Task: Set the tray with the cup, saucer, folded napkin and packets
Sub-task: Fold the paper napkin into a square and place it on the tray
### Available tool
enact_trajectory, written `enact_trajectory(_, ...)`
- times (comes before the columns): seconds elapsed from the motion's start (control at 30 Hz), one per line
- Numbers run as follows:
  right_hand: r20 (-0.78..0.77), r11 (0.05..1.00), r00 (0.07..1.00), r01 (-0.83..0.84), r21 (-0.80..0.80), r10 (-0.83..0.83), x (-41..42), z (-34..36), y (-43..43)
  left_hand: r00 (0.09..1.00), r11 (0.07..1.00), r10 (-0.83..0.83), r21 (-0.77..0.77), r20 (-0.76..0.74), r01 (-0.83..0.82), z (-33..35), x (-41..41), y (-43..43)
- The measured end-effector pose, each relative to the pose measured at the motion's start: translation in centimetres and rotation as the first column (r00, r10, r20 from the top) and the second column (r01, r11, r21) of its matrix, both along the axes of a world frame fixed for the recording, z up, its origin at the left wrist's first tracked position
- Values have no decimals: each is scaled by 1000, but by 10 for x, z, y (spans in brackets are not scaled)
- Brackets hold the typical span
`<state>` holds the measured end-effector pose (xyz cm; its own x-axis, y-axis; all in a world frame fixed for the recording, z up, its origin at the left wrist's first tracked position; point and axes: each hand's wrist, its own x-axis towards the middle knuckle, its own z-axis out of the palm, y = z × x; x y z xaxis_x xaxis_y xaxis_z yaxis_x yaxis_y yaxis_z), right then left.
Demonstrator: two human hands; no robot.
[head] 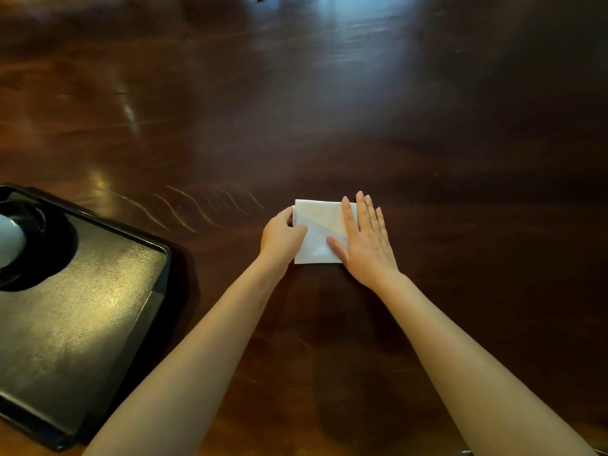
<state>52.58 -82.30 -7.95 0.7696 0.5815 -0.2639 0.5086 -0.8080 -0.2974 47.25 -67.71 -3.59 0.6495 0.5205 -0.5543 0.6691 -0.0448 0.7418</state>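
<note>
Napkin-folding step: the white napkin [317,230] is pinched at 9 o'clock by the left hand [282,234] and pressed flat by the open right hand [365,240]; transfer to the tray [98,297] is judged next.

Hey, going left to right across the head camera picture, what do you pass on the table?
Cup on its dark saucer → black tray → left hand → white napkin → right hand pressing flat on the napkin's right part. No packets are in view.

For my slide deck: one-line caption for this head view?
Both hands press a white napkin flat on the wooden table, right of the black tray.
</note>
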Motion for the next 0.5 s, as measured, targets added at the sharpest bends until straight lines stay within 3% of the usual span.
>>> enact_trajectory(0.27, 7, 989, 990, 141, 33, -141, -16, -1, 17, 978, 909, -190, 359, -90, 210, -12, -5, -20)
enact_trajectory(0.37, -23, 984, 987, 161, 73, -159, -17, 2, 16, 983, 929, -177, 335, 36, 155, -12, -9, -16)
enact_trajectory(0.5, -132, 953, 982, 166, 252, -136, 3, 27, 9, 949, 952, -225, 257, 219, 166, 4, -11, 3)
